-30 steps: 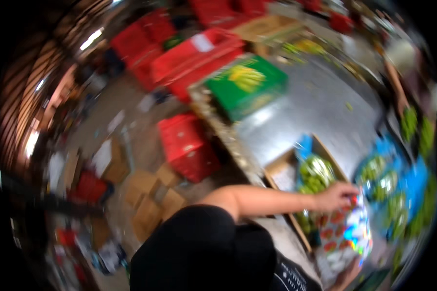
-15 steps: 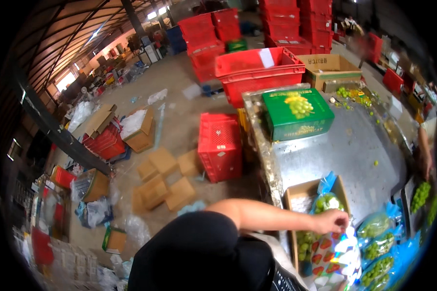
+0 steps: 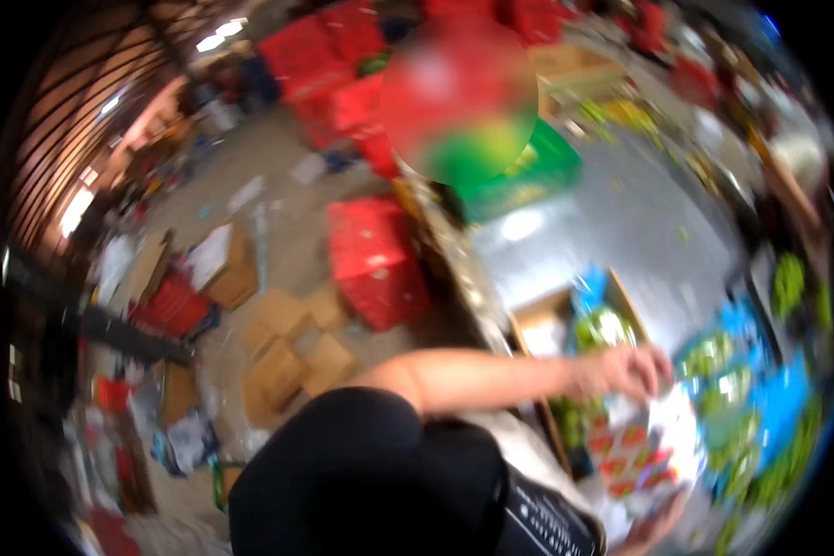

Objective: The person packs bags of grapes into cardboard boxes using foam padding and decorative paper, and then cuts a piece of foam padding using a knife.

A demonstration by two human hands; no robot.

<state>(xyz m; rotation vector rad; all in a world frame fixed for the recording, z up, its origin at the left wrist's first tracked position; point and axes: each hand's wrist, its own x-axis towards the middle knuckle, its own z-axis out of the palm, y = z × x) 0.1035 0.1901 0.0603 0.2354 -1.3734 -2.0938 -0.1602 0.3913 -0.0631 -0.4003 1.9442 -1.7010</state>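
Note:
A shiny, white-and-clear plastic bag (image 3: 632,452) with a red strawberry print is between my hands, at the lower right. My left hand (image 3: 625,372) pinches its upper edge, fingers curled. At its lower end my right hand (image 3: 656,526) grips it, partly cut off by the picture's edge and blurred. Just beyond and left of the bag stands an open cardboard box (image 3: 634,310), with green grapes (image 3: 604,330) in blue-topped clear bags inside. Several more bagged grape bunches (image 3: 709,354) lie on the table to the right.
The metal table (image 3: 621,218) carries a green carton (image 3: 528,176) and loose grapes at its far end. Red crates (image 3: 380,259) stand on the floor to its left, near flattened cardboard (image 3: 283,366). Another person's arm (image 3: 792,190) shows at the far right.
The whole view has shifted and blurred with head motion. My right hand has come into sight at the bag's lower end. The left hand still holds its upper edge.

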